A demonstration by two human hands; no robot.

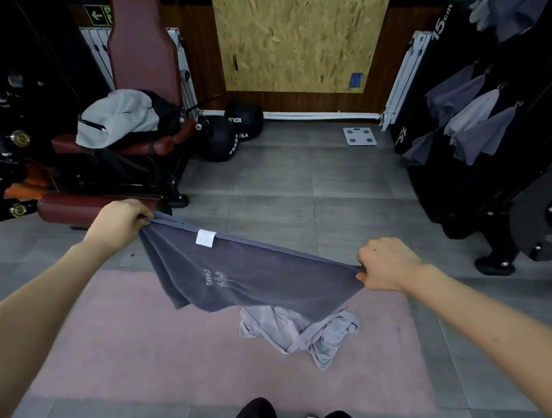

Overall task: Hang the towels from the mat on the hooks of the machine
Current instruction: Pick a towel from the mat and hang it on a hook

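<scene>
I hold a dark grey towel point(248, 277) stretched out in the air above the pink mat point(164, 356). My left hand point(117, 223) grips its left top corner and my right hand point(385, 265) grips its right top corner. A white label sits on the top hem. A crumpled light grey towel point(309, 335) lies on the mat just below. At the right, several grey towels point(468, 123) hang from hooks on the black machine point(460, 199).
A dark red exercise bench point(138, 57) with a white and black bag stands at the left. Two black medicine balls point(227, 132) lie by the wall. A white scale point(359, 136) sits on the grey floor tiles. My feet show at the bottom edge.
</scene>
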